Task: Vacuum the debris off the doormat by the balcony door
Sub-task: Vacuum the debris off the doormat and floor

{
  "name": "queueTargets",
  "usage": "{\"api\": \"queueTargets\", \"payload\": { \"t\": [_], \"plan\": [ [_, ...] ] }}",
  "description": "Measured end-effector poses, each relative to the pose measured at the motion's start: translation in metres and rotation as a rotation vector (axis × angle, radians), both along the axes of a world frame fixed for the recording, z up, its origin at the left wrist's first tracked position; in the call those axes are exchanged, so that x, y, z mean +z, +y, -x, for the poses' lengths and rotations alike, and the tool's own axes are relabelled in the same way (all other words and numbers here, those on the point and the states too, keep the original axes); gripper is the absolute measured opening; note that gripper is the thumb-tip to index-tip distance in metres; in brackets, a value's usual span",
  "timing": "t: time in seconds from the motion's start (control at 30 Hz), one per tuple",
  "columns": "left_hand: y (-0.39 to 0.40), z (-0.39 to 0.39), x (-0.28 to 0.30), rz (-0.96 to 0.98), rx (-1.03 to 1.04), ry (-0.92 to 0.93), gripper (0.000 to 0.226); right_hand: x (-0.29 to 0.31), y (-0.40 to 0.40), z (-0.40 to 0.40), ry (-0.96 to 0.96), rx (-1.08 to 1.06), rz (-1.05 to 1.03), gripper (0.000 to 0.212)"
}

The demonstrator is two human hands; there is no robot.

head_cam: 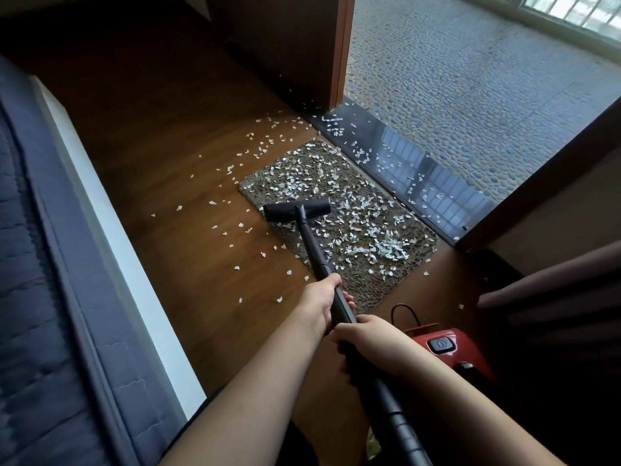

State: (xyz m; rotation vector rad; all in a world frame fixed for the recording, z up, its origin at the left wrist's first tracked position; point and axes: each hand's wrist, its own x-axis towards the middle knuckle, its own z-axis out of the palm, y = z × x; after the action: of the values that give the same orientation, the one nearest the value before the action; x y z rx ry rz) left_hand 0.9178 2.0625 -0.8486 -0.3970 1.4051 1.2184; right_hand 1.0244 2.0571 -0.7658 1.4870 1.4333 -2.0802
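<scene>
By the balcony door, a rectangular doormat (339, 216) of coarse, looped grey-brown pile lies on smooth, warm-brown wooden floor (161, 156), its long far edge running just beside a glossy black threshold (420, 176) that mirrors the window bars. Small white flakes of debris (386, 243) — thin, irregular, paper-like scraps — cover most of the mat, thickest toward its right end, and scatter thinly over the wood to the left and onto the threshold. Beyond the threshold the balcony floor (470, 79) is set with rounded grey pebbles. The vacuum's flat, matte black floor head (297, 209), a wide bar with rounded ends, rests on the left part of the mat, well ahead of both hands. From it a slim rigid black wand (314, 247) slants back toward the person. The left hand (321, 302) grips the wand with fingers wrapped round it, over the near edge of the mat; the right hand (366, 334) closes round the tube just behind it, where the wand meets a ribbed black hose (396, 422). A red canister body (450, 348) with a dark oval button sits on the floor to the right of the hands. Along the left runs a quilted blue-grey mattress edge (50, 264) above a white base.
</scene>
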Motion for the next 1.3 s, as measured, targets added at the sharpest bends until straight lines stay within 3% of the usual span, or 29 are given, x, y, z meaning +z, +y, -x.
{"api": "queueTargets", "payload": {
  "t": [0.5, 0.73, 1.3],
  "plan": [
    [0.023, 0.044, -0.022, 0.027, 0.031, 0.132, 0.022, -0.031, 0.016, 0.051, -0.038, -0.007, -0.072, 0.006],
    [0.026, 0.058, -0.035, 0.049, 0.053, 0.199, 0.021, -0.042, 0.019, 0.064, -0.045, 0.0, -0.154, 0.015],
    [0.028, 0.044, -0.027, 0.119, -0.207, 0.4, 0.019, -0.032, 0.021, 0.051, -0.069, 0.024, -0.155, 0.013]
  ]
}}
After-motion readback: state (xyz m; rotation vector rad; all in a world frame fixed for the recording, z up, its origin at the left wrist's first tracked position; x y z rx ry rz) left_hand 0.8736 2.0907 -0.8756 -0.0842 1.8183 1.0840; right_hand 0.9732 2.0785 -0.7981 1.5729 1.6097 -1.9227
